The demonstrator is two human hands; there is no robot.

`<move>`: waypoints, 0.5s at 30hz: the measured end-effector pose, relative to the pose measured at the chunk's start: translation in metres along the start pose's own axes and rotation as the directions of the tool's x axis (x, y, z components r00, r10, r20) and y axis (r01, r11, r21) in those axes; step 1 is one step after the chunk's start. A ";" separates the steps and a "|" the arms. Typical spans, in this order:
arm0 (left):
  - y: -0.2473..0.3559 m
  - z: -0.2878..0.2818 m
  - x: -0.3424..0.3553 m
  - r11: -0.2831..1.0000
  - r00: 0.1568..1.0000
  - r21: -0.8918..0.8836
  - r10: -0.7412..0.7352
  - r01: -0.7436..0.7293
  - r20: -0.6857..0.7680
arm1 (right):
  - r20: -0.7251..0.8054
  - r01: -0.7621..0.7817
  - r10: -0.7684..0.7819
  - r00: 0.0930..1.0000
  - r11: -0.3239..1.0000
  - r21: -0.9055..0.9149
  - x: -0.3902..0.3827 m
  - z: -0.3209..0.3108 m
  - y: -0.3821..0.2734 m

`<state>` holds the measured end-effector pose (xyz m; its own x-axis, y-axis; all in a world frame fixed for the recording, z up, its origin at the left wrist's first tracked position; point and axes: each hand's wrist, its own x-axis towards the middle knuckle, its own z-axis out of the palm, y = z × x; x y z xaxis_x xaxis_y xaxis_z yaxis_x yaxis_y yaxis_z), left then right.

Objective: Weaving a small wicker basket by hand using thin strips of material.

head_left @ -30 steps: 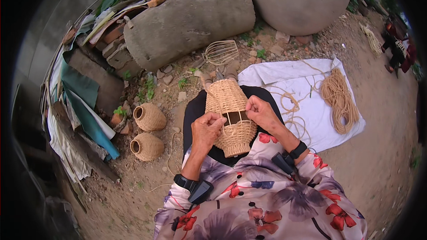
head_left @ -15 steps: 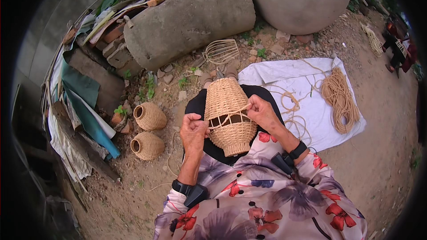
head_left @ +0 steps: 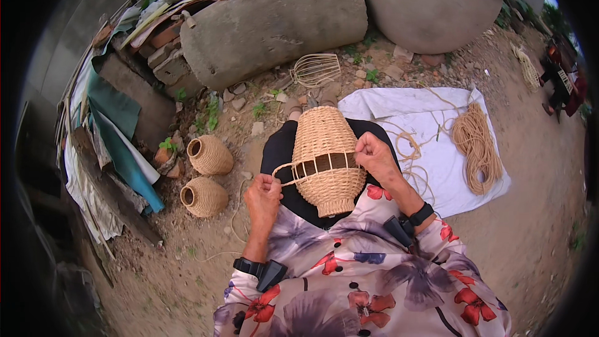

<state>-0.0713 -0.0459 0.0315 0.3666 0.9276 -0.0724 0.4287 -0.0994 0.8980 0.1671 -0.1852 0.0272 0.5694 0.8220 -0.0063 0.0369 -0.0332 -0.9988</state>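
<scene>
A woven tan basket [head_left: 326,134] lies across my lap, its narrow neck toward me. Around its middle runs an unwoven gap [head_left: 319,163] where bare upright ribs show. Left of the basket, my left hand [head_left: 263,198] is closed in a pinch on a twisted cord [head_left: 282,168], which forms a loop out from the gap's left side. At the gap's right end, my right hand [head_left: 376,157] is closed, thumb and fingertips pinched against the basket's edge. Whether they grip a cord or a rib there is hidden.
Two finished woven jars [head_left: 210,155] lie on the dirt at left. A coil of cord [head_left: 475,146] rests on a white sheet [head_left: 449,193] at right. Ahead are a bare rib frame [head_left: 316,70] and a concrete cylinder [head_left: 274,28]. A person [head_left: 564,78] sits far right.
My left hand has moved left, away from the basket, drawing the cord out into a loop. My right hand has shifted slightly right along the gap's edge.
</scene>
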 end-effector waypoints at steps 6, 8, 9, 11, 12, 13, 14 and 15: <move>0.006 -0.010 0.012 0.797 0.944 -0.540 -0.111 0.272 0.311 | -0.017 0.000 0.000 1.000 1.000 0.023 0.001 -0.003 0.005; 0.012 -0.001 0.012 0.748 0.893 -0.570 -0.066 0.339 0.444 | -0.040 -0.010 0.012 0.999 0.999 0.045 0.000 -0.002 0.003; 0.014 0.004 0.012 0.746 0.896 -0.574 -0.066 0.337 0.439 | -0.034 -0.008 0.010 0.999 0.999 0.043 0.000 -0.003 0.004; 0.019 0.017 0.011 0.903 0.907 -0.392 0.007 0.175 0.422 | -0.042 0.009 -0.006 0.999 0.999 0.053 -0.001 -0.003 0.006; 0.023 0.022 0.010 0.945 0.937 -0.299 -0.018 0.130 0.350 | -0.042 0.008 -0.006 0.999 0.999 0.051 -0.003 -0.003 0.004; 0.027 0.026 0.009 0.945 0.936 -0.300 -0.018 0.131 0.350 | -0.036 0.000 0.004 0.999 0.995 0.097 -0.005 -0.003 0.002; 0.032 0.030 0.008 0.989 0.974 -0.115 0.110 -0.088 0.199 | -0.033 -0.009 0.014 0.999 0.990 0.142 -0.007 -0.004 -0.001; 0.038 0.033 0.006 0.956 0.961 0.105 0.267 -0.274 0.073 | -0.036 -0.010 0.015 0.999 0.990 0.140 -0.009 -0.004 0.001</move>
<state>-0.0255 -0.0561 0.0514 0.5270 0.8385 0.1389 0.3958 -0.3867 0.8329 0.1656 -0.1951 0.0269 0.5993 0.8003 -0.0194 -0.0837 0.0385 -0.9957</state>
